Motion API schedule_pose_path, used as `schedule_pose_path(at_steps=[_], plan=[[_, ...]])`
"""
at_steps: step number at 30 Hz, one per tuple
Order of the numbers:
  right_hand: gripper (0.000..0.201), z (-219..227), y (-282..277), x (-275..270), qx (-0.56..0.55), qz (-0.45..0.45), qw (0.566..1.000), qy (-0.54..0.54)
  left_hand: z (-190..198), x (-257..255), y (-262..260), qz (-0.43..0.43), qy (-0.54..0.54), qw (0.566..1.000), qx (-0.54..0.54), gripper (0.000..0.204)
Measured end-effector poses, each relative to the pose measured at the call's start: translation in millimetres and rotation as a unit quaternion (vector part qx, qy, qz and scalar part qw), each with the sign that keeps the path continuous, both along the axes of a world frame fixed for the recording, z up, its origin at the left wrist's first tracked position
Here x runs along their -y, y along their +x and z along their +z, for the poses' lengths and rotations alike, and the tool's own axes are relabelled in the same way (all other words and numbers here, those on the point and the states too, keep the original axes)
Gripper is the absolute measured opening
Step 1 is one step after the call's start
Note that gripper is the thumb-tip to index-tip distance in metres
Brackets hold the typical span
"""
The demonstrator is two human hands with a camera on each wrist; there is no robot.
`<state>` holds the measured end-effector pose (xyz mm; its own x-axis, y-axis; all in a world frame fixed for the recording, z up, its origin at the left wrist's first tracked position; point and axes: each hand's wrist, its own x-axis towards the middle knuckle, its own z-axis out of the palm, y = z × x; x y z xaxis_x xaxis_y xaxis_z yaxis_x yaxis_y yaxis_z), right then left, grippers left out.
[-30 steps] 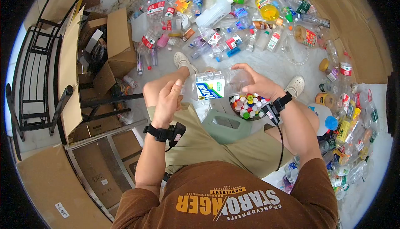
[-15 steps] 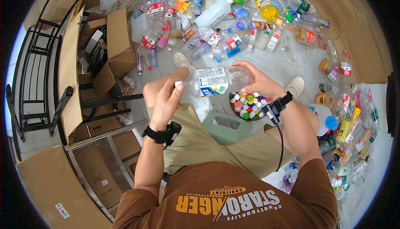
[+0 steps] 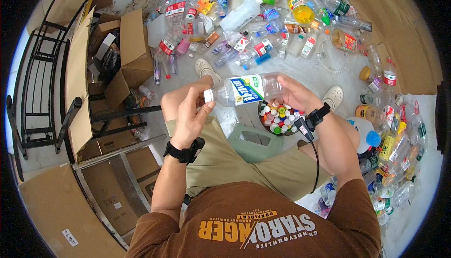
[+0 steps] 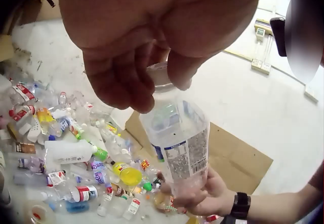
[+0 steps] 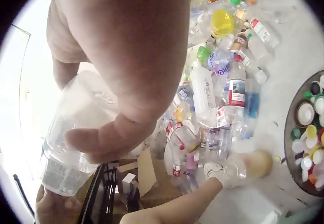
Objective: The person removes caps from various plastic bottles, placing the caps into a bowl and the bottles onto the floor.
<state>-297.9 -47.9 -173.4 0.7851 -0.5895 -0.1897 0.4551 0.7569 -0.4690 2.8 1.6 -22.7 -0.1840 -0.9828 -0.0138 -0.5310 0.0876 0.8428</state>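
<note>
A clear plastic bottle (image 3: 230, 91) with a white, blue and green label lies sideways between the two hands, above the lap. My right hand (image 3: 298, 96) grips it round the base end, fingers underneath and thumb side on top. At the other end, the left hand (image 3: 189, 117) has thumb and fingers at the white cap (image 3: 208, 95). From the left wrist, that cap (image 4: 160, 74) sits on the bottle's neck between thumb and fingers. The right wrist view shows the right hand (image 5: 121, 107) wrapped over the clear bottle wall (image 5: 68, 153).
A round bowl of loose bottle caps (image 3: 282, 122) stands beside a pale green plastic container (image 3: 251, 151) between the legs. Piled bottles (image 3: 263, 46) curve ahead and along the right. Cardboard boxes (image 3: 134, 46) and a black metal frame (image 3: 44, 89) stand left.
The bottle has rolled about its long axis, its label turning from the logo to the fine print and back to the logo. The left hand's fingers have shifted round the cap, which now shows.
</note>
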Motion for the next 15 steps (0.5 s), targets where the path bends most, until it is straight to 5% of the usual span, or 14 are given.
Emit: schedule_pose_path(at_steps=[5,15], plan=[[0.071,29,9,-4,0.022,-0.111,0.989,-0.098,18,0,-3,0.025,0.054,0.998,0.035,0.022],[0.083,29,9,-4,0.002,-0.088,0.990,-0.106,22,2,-3,0.057,0.081,0.991,0.095,0.030]])
